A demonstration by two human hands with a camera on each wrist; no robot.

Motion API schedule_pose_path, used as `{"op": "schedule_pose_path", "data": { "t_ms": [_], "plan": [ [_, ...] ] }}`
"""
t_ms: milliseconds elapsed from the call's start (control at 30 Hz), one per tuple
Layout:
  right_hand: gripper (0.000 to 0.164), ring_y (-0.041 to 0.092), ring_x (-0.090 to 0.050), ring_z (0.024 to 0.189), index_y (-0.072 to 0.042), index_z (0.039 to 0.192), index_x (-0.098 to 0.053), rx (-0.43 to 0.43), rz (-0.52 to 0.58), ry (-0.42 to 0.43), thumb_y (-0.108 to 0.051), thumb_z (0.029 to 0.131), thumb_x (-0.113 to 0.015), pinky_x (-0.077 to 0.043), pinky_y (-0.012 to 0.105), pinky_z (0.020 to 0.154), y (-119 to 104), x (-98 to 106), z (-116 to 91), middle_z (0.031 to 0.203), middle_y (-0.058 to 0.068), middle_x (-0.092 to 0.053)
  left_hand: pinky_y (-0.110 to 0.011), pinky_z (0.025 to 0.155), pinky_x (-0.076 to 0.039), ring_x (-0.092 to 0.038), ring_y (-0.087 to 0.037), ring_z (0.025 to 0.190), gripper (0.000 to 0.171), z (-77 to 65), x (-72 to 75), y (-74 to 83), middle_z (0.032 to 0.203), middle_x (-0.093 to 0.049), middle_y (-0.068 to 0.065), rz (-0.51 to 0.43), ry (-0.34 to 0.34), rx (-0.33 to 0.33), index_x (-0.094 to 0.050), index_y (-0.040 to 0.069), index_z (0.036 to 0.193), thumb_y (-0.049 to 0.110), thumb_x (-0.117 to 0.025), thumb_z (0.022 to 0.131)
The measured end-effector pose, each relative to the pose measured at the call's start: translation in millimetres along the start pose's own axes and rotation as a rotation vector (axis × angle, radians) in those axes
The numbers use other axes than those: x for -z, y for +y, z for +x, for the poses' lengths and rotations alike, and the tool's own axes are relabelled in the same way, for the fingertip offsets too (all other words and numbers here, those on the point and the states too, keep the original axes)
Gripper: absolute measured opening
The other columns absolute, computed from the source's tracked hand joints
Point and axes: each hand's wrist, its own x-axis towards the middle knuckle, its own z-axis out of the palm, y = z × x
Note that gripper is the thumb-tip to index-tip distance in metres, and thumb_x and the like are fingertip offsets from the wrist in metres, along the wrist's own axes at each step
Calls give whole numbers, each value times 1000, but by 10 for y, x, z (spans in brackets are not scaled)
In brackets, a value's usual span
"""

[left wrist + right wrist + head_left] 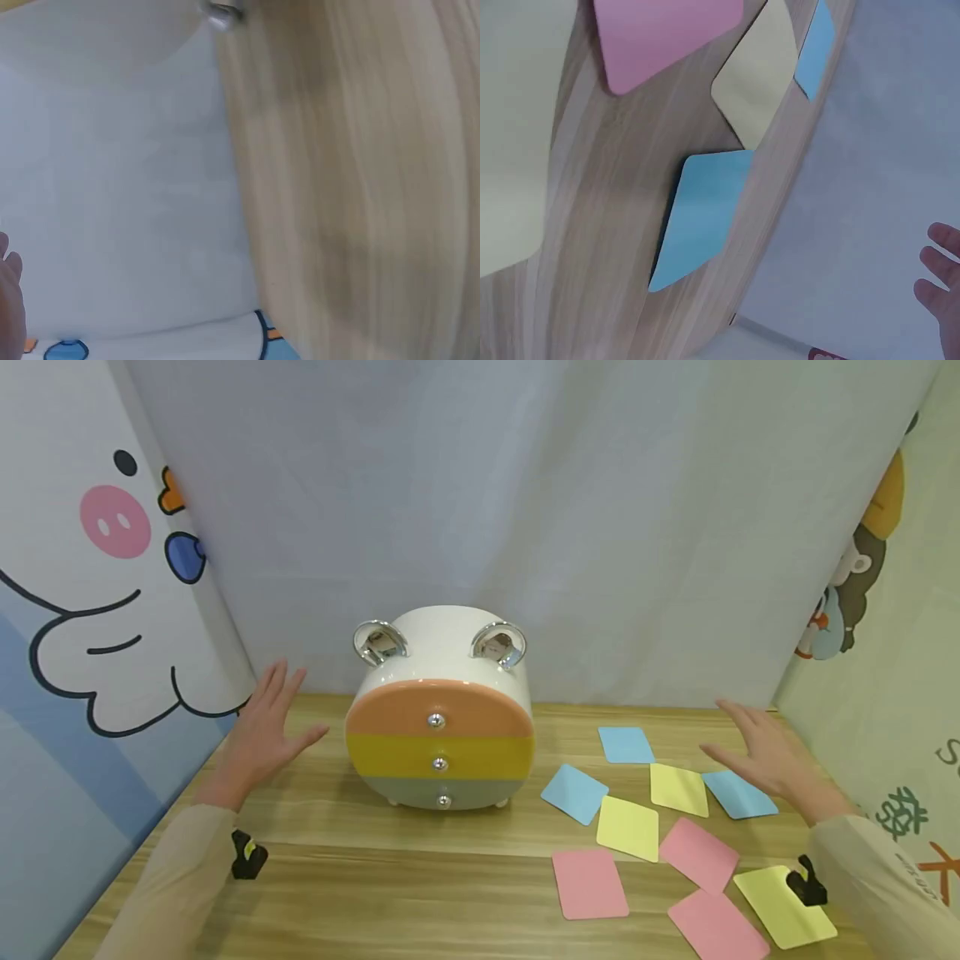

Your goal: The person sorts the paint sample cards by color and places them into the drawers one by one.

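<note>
In the head view, a small rounded drawer box stands on the wooden table, its front banded orange, yellow and grey with a silver knob on each band. Two mirrored ears rise from its white top. My left hand hovers to the left of the box, fingers straight and thumb spread toward it. Far to the right, my right hand is held over the table with fingers extended, overlapping a blue card. Both hands hold nothing. In the left wrist view only the fingertips show at the edge.
Several blue, yellow and pink square cards lie scattered right of the box, among them a pink card and a yellow card. A pale curtain closes off the back. Cartoon-printed panels flank the wooden table.
</note>
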Motion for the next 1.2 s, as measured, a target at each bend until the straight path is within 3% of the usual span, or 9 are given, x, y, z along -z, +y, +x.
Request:
{"op": "schedule_pose_path", "data": {
  "t_ms": [200, 333, 567, 833, 1033, 1200],
  "plan": [
    [70, 49, -32, 118, 3, 139, -28, -38, 183, 35, -35, 87, -57, -26, 64, 90, -228, 20, 115, 130, 32, -37, -58, 102, -23, -20, -36, 134, 80, 152, 106, 136, 144, -26, -22, -60, 74, -91, -24, 5, 143, 48, -57, 85],
    [69, 45, -37, 115, 1, 140, -28, -30, 269, 54, -32, 87, -58, -30, 62, 88, -390, 24, 187, 128, 30, -40, -56, 102, -25, -28, -39, 129, 75, 248, 163, 288, 142, -31, -19, -100, 65, -108, -27, 7, 143, 43, -58, 85],
    [62, 39, -41, 112, 2, 136, -34, 68, 393, 84, -23, 86, -61, -34, 53, 91, -707, -21, 261, 128, 24, -42, -52, 88, -42, -51, -36, 109, 69, 327, 186, 549, 123, -52, -21, -113, 110, -160, -42, 0, 133, 40, -63, 81],
    [59, 27, -46, 108, -2, 134, -39, 188, 484, 107, -11, 82, -63, -40, 40, 86, -1130, -29, 284, 123, 17, -49, -49, 90, -42, -52, -36, 109, 59, 360, 123, 580, 118, -57, -20, -126, 133, -190, -51, 0, 126, 38, -61, 83],
    [58, 18, -47, 106, -3, 132, -42, 277, 563, 117, -8, 80, -66, -45, 38, 86, -1512, -49, 362, 121, 13, -52, -48, 87, -44, -56, -33, 103, 55, 372, 103, 593, 115, -59, -19, -133, 130, -207, -53, -1, 123, 37, -61, 84],
    [56, 18, -50, 100, -2, 129, -45, 284, 662, 144, -5, 77, -67, -47, 38, 82, -1856, -73, 435, 114, 11, -54, -45, 81, -48, -59, -32, 98, 52, 377, 93, 610, 114, -59, -20, -169, 120, -220, -52, -2, 123, 32, -60, 85]
  ]
}}
